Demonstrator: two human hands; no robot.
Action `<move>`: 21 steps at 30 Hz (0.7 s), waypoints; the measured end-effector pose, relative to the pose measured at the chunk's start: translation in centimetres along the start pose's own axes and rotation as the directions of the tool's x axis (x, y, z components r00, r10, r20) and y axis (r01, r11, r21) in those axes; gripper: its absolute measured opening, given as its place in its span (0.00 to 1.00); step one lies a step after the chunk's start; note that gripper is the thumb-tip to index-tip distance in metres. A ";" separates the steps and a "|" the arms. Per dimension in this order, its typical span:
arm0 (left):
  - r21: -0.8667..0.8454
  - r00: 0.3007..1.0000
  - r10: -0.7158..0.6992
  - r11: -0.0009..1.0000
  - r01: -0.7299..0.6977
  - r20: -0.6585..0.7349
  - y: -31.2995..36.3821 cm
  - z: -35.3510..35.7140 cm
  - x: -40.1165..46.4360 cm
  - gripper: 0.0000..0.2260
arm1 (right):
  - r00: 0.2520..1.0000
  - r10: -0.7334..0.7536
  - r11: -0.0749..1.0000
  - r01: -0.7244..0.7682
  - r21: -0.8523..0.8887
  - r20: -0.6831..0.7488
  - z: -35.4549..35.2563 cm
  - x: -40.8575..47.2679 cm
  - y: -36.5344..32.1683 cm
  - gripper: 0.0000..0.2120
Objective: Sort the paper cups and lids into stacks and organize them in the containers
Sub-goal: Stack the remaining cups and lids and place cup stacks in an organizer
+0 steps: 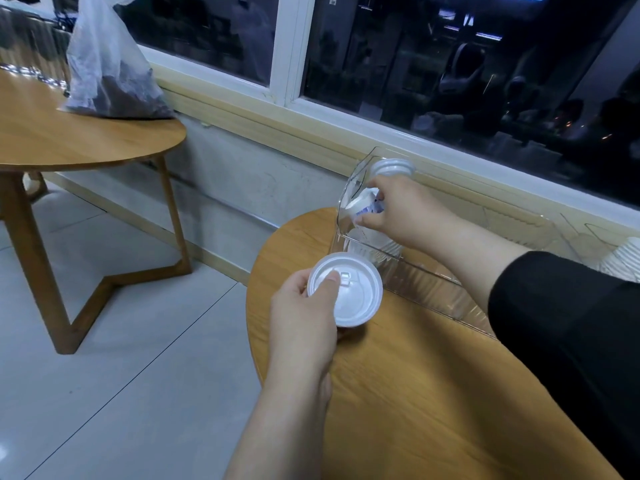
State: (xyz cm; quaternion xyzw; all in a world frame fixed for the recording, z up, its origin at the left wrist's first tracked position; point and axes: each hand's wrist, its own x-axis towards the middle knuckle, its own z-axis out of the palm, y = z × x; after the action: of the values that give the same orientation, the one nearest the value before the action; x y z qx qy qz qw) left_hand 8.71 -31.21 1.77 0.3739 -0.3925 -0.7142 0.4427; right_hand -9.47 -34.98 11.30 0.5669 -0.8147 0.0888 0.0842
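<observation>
White lid (346, 294) in left hand (304, 306); right hand (398, 211) grips cup (363, 206).

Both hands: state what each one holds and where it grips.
The left hand holds a white lid by its near-left rim, thumb on top. The right hand grips a paper cup around its side, over the clear container.

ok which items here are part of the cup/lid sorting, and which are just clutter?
Job:
white lid in left hand
paper cup in right hand
clear container
lid stack
cup stack

Lying about:
plastic bag on the other round table
</observation>
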 end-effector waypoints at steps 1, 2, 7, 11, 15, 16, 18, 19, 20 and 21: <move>0.000 1.000 -0.002 1.000 0.002 0.000 0.0 0.0 0.1 0.03 | 1.000 0.005 0.999 -0.005 -0.043 0.001 0.5 0.3 -0.1 0.31; -0.001 1.000 -0.003 1.000 0.003 0.000 0.0 0.0 0.1 0.04 | 1.000 0.018 0.996 -0.018 -0.084 -0.001 0.9 0.5 0.0 0.32; 0.012 1.000 -0.009 1.000 0.009 0.014 -0.2 0.0 0.0 0.03 | 0.996 -0.001 0.985 -0.013 -0.172 -0.084 1.8 0.3 -0.2 0.26; 0.015 1.000 -0.004 1.000 0.004 0.024 -0.3 0.1 -0.2 0.04 | 0.980 0.096 0.991 -0.077 0.114 -0.172 0.6 0.1 -0.3 0.26; -0.004 1.000 -0.008 1.000 0.008 0.021 -0.2 0.2 -0.3 0.05 | 0.912 0.340 0.838 -0.182 0.514 -0.230 -1.7 -1.2 0.0 0.27; -0.006 1.000 -0.010 1.000 0.010 0.021 -0.2 0.3 -0.3 0.05 | 0.891 0.392 0.767 -0.180 0.616 -0.228 -2.2 -1.8 0.1 0.26; -0.009 1.000 -0.011 1.000 0.011 0.023 -0.1 0.4 -0.5 0.06 | 0.851 0.477 0.627 -0.154 0.764 -0.220 -2.9 -3.1 0.1 0.23; -0.010 1.000 -0.011 1.000 0.012 0.024 -0.1 0.5 -0.7 0.06 | 0.838 0.507 0.573 -0.149 0.806 -0.205 -3.1 -3.8 0.2 0.22; -0.013 1.000 -0.014 1.000 0.014 0.024 0.0 0.6 -0.8 0.06 | 0.831 0.527 0.516 -0.146 0.844 -0.178 -3.2 -4.5 0.2 0.21; -0.017 1.000 -0.017 1.000 0.018 0.023 0.0 0.6 -1.0 0.06 | 0.829 0.541 0.445 -0.143 0.884 -0.139 -3.2 -5.2 0.3 0.19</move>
State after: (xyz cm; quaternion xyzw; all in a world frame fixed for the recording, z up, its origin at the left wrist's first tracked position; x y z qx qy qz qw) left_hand 8.47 -30.18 2.20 0.3654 -0.3881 -0.7256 0.4351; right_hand -7.82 -29.41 13.18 0.3211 -0.7291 0.6019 -0.0557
